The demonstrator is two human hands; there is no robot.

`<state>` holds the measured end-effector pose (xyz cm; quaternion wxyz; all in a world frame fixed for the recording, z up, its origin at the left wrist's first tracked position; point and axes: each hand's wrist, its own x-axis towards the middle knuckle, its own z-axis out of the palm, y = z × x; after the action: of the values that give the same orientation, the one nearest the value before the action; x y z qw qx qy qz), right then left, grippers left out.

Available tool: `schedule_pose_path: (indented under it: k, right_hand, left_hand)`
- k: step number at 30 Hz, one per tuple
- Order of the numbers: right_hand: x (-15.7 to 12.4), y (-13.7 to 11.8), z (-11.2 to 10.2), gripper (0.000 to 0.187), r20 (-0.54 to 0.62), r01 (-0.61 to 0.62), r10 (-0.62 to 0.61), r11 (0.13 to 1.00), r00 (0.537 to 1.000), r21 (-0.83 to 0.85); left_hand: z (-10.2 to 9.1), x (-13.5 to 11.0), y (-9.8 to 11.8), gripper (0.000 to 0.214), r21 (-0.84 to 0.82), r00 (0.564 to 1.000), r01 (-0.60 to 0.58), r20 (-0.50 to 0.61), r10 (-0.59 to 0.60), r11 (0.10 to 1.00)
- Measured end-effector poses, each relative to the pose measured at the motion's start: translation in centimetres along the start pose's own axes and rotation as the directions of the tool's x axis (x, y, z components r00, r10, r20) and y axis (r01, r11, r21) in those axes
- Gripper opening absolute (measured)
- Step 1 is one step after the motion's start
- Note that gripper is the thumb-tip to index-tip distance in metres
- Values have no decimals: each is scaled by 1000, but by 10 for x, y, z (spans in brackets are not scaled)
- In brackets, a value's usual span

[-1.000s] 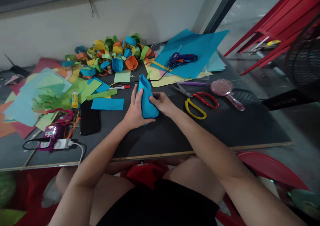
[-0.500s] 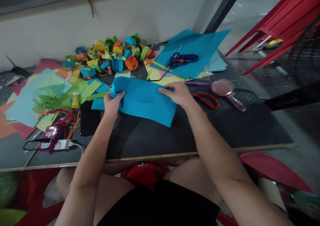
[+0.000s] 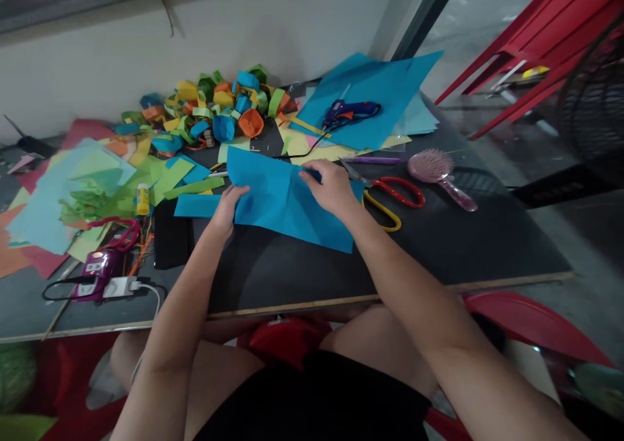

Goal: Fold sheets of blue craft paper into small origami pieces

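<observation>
A blue sheet of paper (image 3: pixel 287 207) lies unrolled on the dark table (image 3: pixel 439 246) in front of me. My left hand (image 3: pixel 227 208) pinches its left edge, fingers closed on the paper. My right hand (image 3: pixel 331 186) rests on the sheet's upper right part, fingers bent and pressing down on it. Just right of that hand lie scissors with red and yellow handles (image 3: pixel 390 197).
A heap of folded coloured paper pieces (image 3: pixel 219 110) sits at the back by the wall. A blue glue gun (image 3: pixel 348 111) lies on large blue sheets (image 3: pixel 380 90). A pink hairbrush (image 3: pixel 439 171), glue stick (image 3: pixel 142 199), black phone (image 3: pixel 170 236) and purple device (image 3: pixel 100 269) are around.
The blue paper was a rolled cone held upright between both hands; it has been spread out flat, and my hands have moved apart onto its left edge and top.
</observation>
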<state>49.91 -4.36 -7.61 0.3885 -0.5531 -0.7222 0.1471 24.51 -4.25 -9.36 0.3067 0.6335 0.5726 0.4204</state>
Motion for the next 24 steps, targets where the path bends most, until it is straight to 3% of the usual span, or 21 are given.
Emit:
schedule_pose_path:
  k: [2, 3, 5, 7, 9, 12, 14, 19, 24]
  right_hand:
    - [0, 2, 1, 25, 18, -25, 24, 999, 1000, 33]
    - [0, 1, 2, 24, 26, -23, 21, 999, 999, 46]
    - [-1, -2, 3, 22, 56, -9, 5, 997, 998, 71]
    - [-1, -6, 6, 21, 100, -8, -1, 995, 995, 96]
    - [-1, -11, 9, 20, 138, 4, -20, 993, 990, 117]
    - [-1, -16, 11, 21, 164, 96, -119, 985, 979, 142]
    - [-1, -19, 10, 24, 174, 159, -187, 974, 967, 162]
    - [-4, -27, 5, 26, 170, 202, -242, 954, 955, 223]
    - [-7, -34, 2, 29, 134, 192, -238, 938, 962, 288]
  left_hand:
    - [0, -2, 7, 44, 68, 992, 87, -95, -81, 994]
    - [-1, -3, 13, 55, 123, 985, 68, -164, -47, 990]
    - [-2, -9, 27, 67, 323, 936, -107, -286, 205, 940]
    - [-2, -15, 42, 55, 487, 868, -279, -242, 435, 828]
    - [0, -19, 52, 42, 544, 836, -410, -98, 540, 732]
    - [8, -21, 58, 33, 539, 822, -511, 79, 564, 669]
    - [12, -20, 57, 30, 518, 825, -527, 121, 552, 674]
    - [12, -17, 54, 25, 437, 860, -494, 120, 495, 752]
    - [11, -20, 61, 20, 366, 858, -503, 105, 503, 783]
